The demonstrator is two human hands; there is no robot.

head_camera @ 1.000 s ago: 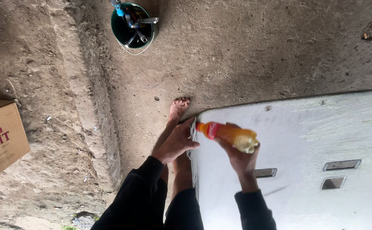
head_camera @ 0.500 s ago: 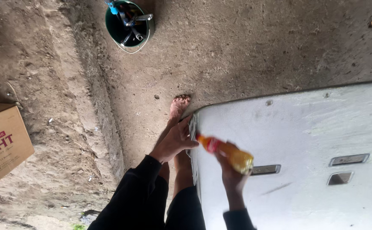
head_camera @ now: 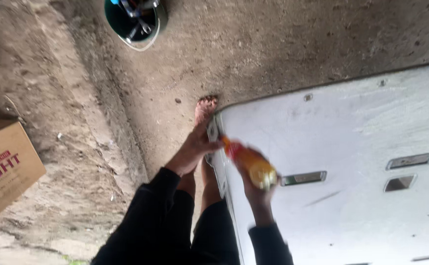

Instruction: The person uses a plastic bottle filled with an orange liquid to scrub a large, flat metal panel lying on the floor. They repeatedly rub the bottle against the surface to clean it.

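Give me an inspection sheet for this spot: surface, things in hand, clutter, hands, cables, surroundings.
Surface: white panel with rectangular slots, lying over rough concrete floor.
Things in hand: orange bottle with red cap, blurred, tilted.
Clutter: green bucket holding tools; cardboard box at the far left.
Hands: right hand holds the bottle; left hand rests on the panel's edge.
Cables: nothing seen.
Surroundings: bare foot on the floor beside the panel; dark sleeves and trousers.

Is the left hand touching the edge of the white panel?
Touching. The head view shows the left hand resting its fingers against the white panel at its corner edge.
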